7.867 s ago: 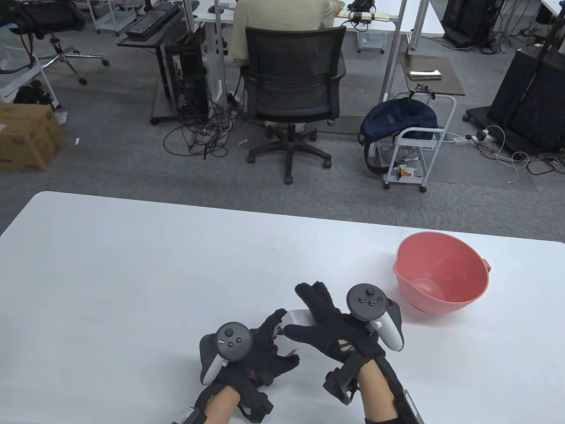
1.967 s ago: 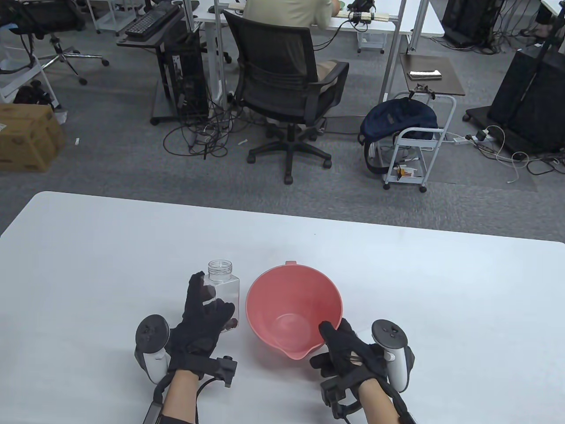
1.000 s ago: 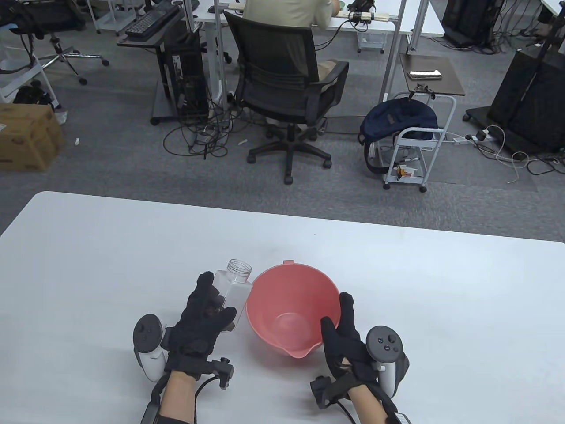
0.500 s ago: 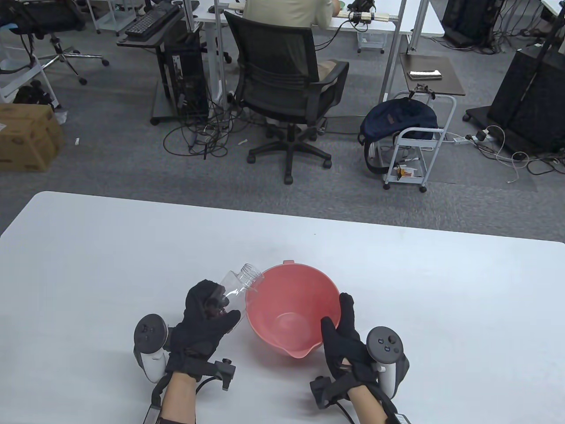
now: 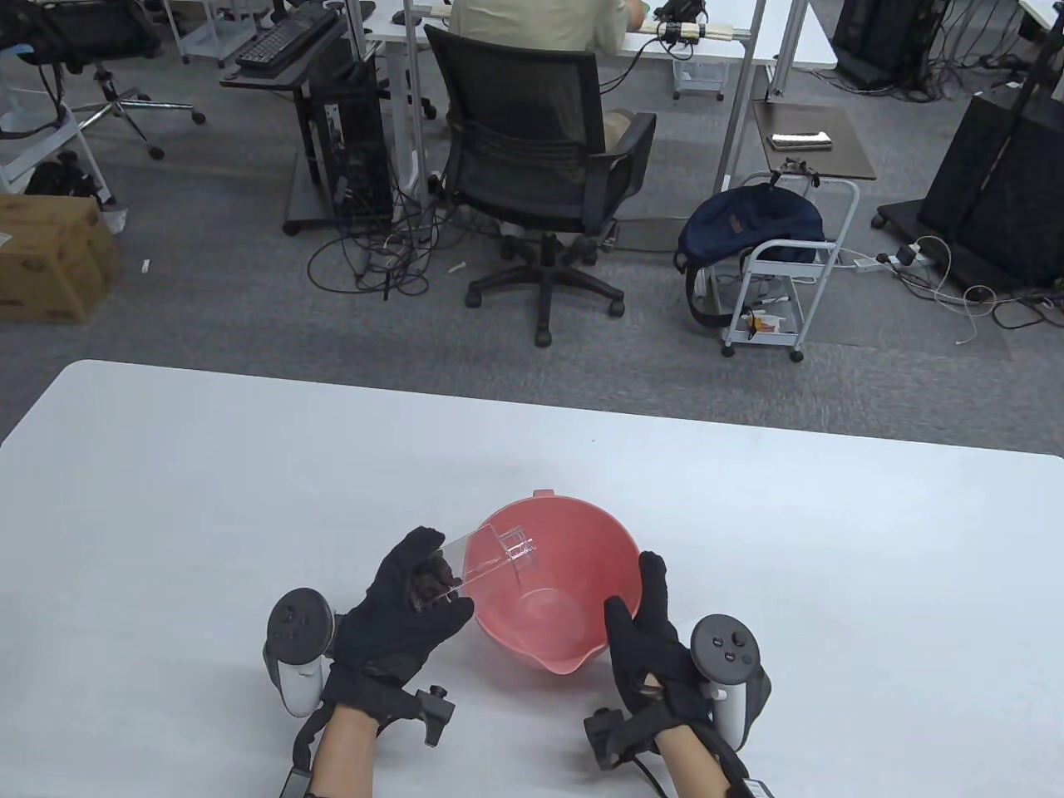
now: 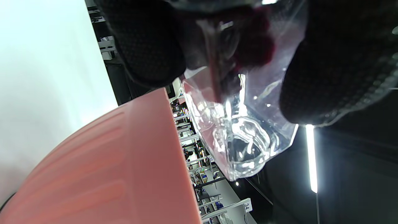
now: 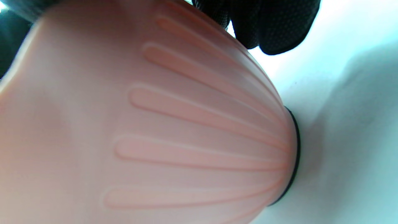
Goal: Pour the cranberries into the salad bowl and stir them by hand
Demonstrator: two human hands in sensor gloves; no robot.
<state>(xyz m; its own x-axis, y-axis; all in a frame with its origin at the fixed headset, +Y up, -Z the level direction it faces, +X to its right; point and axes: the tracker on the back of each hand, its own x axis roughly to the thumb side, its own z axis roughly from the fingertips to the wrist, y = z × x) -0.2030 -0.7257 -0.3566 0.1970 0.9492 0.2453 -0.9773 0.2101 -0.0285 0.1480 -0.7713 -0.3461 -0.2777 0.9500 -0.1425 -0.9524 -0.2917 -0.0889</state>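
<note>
The pink salad bowl [image 5: 573, 540] stands on the white table [image 5: 208, 499] near its front edge, spout toward me. My left hand [image 5: 403, 611] grips a clear square bottle [image 5: 486, 561], tipped to the right with its open mouth over the bowl's left rim. Dark red cranberries [image 5: 430, 582] still sit in the bottle's raised base under my fingers. The left wrist view shows the bottle [image 6: 245, 140], the cranberries [image 6: 255, 46] and the bowl's wall [image 6: 124, 161]. My right hand [image 5: 644, 619] rests with straight fingers against the bowl's right outer wall [image 7: 155, 124]; its fingertips [image 7: 270, 25] show above.
Bare white tabletop [image 5: 831, 582] lies on both sides of the bowl and beyond it. Past the table's far edge is office floor with a person on a black chair [image 5: 540, 158] and a small white cart [image 5: 781, 258].
My left hand has moved right and tipped the bottle further, from leaning beside the bowl to mouth over the rim. The right hand and the bowl have stayed still over the last second.
</note>
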